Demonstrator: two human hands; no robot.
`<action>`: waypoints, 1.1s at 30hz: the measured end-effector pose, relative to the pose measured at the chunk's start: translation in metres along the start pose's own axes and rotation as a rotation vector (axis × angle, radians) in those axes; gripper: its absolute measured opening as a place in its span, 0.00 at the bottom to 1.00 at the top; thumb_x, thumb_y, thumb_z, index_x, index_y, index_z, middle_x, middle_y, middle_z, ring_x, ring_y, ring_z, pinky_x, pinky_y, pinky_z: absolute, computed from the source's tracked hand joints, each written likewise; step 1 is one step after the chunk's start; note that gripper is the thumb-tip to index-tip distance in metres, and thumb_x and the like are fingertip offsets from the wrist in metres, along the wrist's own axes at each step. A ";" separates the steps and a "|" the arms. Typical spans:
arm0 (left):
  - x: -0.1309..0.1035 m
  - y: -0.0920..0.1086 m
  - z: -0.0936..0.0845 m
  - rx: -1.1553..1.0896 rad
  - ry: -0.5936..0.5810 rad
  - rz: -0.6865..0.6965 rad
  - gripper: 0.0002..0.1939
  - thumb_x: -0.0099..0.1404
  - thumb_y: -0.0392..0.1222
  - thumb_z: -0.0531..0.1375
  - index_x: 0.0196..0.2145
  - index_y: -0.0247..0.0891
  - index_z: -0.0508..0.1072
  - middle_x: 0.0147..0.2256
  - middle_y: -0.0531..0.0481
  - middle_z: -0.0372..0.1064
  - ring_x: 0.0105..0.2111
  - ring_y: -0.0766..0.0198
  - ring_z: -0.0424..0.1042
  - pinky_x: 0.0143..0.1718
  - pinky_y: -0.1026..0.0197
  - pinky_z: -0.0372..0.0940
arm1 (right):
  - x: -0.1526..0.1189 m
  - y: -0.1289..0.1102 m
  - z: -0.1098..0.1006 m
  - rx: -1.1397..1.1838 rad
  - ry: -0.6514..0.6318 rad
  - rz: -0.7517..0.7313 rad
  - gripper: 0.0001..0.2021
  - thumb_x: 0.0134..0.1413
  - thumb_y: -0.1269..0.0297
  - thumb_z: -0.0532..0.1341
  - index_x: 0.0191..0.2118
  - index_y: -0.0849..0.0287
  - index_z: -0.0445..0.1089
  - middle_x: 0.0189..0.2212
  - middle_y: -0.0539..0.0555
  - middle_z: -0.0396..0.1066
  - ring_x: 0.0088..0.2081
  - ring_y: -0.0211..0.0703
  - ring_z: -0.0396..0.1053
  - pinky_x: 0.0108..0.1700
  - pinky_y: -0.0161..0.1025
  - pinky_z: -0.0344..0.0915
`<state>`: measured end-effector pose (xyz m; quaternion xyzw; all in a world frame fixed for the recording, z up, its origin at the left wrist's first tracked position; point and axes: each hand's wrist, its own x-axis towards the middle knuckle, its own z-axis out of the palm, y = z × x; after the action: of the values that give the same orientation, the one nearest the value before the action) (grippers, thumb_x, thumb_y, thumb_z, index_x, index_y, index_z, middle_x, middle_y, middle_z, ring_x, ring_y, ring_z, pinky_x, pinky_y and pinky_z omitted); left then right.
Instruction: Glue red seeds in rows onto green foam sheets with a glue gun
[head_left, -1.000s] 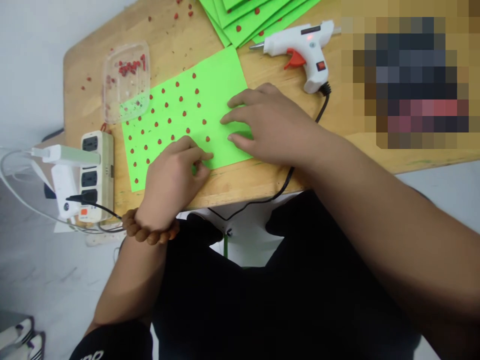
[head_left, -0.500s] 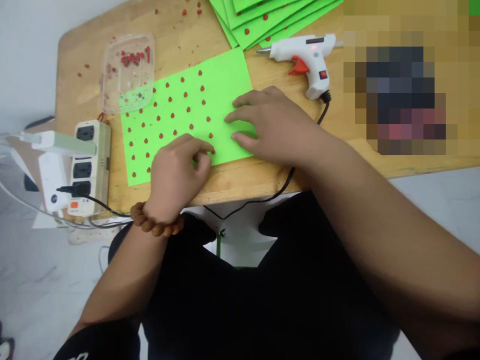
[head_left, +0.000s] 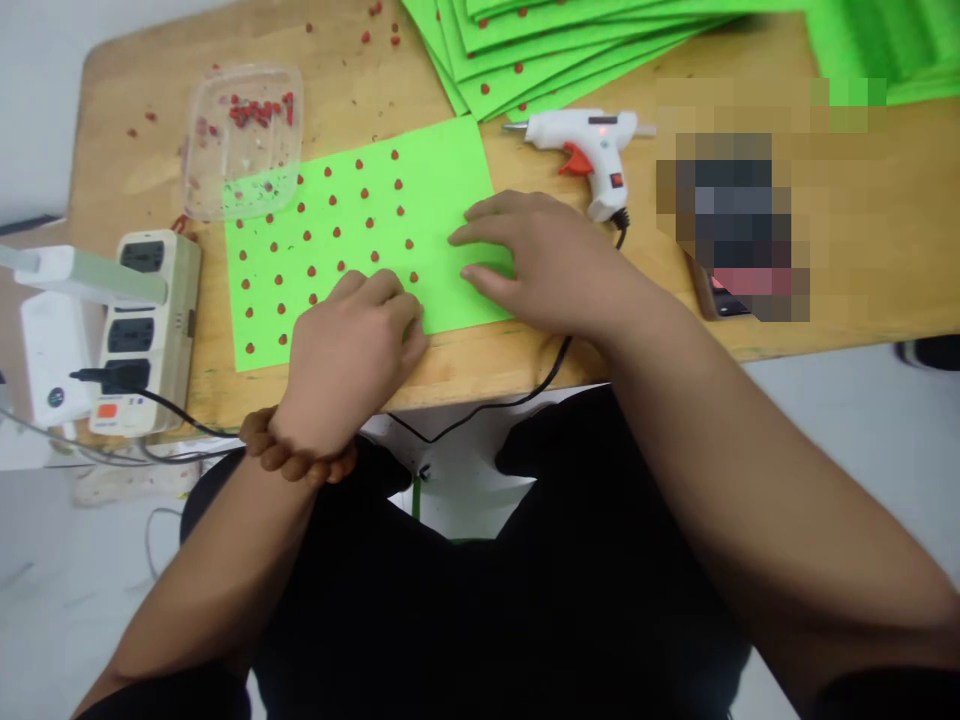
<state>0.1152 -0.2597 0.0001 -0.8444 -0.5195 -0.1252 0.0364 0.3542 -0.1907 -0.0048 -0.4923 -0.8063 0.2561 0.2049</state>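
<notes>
A bright green sheet (head_left: 442,170) lies on the table, dotted with rows of small red pieces (head_left: 337,232). My left hand (head_left: 356,335), with a brown bead bracelet (head_left: 292,460) at the wrist, is over the sheet's near edge. Its fingers are curled in and the thumb is close to them; whatever is under the fingertips is hidden. My right hand (head_left: 544,260) rests with fingers spread on the right part of the sheet and holds nothing. Beyond it lies a white glue gun (head_left: 600,140) with a red trigger, nozzle pointing left.
A clear plastic tub (head_left: 206,155) of red pieces overlaps the sheet's far-left corner. Dotted green sheets (head_left: 495,70) are stacked at the back. A power strip (head_left: 169,330) with plugs stands at left. The glue gun's black cord (head_left: 559,370) runs along the table's front edge.
The view has shifted a little to the right. My left fingertips, pinched at a red piece on the sheet before, have curled inward toward the near edge. My right hand keeps its place.
</notes>
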 end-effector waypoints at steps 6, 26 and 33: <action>0.001 0.007 -0.001 0.090 0.021 0.084 0.09 0.68 0.35 0.62 0.31 0.43 0.80 0.37 0.39 0.76 0.43 0.43 0.73 0.38 0.44 0.71 | -0.010 0.027 -0.047 -0.230 0.443 0.407 0.08 0.67 0.57 0.59 0.35 0.47 0.73 0.39 0.60 0.82 0.42 0.57 0.77 0.51 0.58 0.70; 0.001 0.008 -0.009 -0.043 -0.283 -0.039 0.16 0.82 0.42 0.59 0.59 0.28 0.75 0.68 0.26 0.69 0.74 0.30 0.62 0.70 0.31 0.66 | 0.011 0.067 -0.034 -0.334 0.346 0.666 0.15 0.67 0.48 0.66 0.48 0.54 0.76 0.47 0.66 0.83 0.51 0.69 0.80 0.54 0.63 0.73; 0.000 0.008 -0.010 -0.022 -0.297 -0.027 0.16 0.82 0.42 0.59 0.59 0.28 0.75 0.66 0.27 0.70 0.73 0.31 0.64 0.69 0.33 0.67 | 0.013 0.070 -0.032 -0.357 0.367 0.642 0.08 0.68 0.56 0.65 0.44 0.54 0.75 0.44 0.65 0.82 0.47 0.64 0.80 0.51 0.58 0.73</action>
<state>0.1210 -0.2651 0.0108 -0.8469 -0.5293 -0.0049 -0.0519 0.4154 -0.1457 -0.0220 -0.7842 -0.5934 0.0711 0.1666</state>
